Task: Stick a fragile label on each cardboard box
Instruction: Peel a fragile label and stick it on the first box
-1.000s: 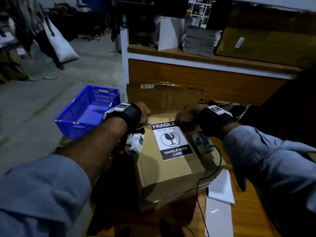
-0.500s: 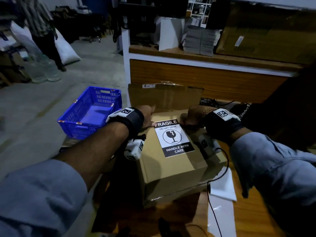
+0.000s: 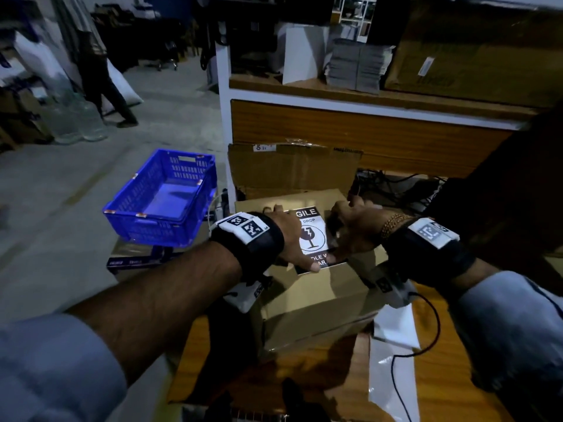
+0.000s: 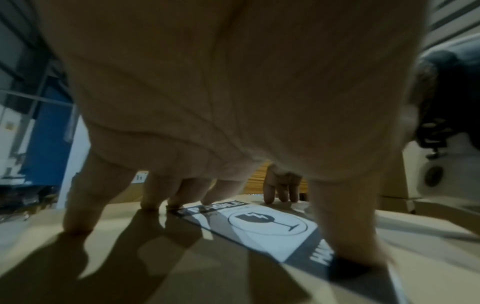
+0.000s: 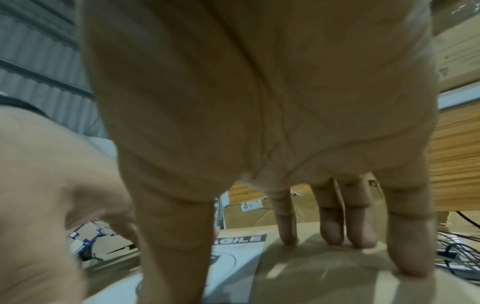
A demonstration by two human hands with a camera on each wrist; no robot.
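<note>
Cardboard box [image 3: 307, 287] sits near bench's far-left edge, fragile label [image 3: 312, 236] flat on its top. I judge label thin, limp, tacky; handle by edges, press from centre outward. My left hand [image 3: 289, 239] spread, straight fingertips [image 4: 78, 222] down at label's left edge, thumb on lower band. Right hand [image 3: 353, 229] spread too, fingertips [image 5: 288, 232] on bare cardboard just beside label's right edge. Neither hand grasps anything.

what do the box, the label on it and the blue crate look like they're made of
Box: brown cardboard, matte, folded edges.
Fragile label: printed paper or film sticker, lying flat; finish unclear.
Blue crate: likely moulded plastic, slotted walls, slight sheen.
</note>
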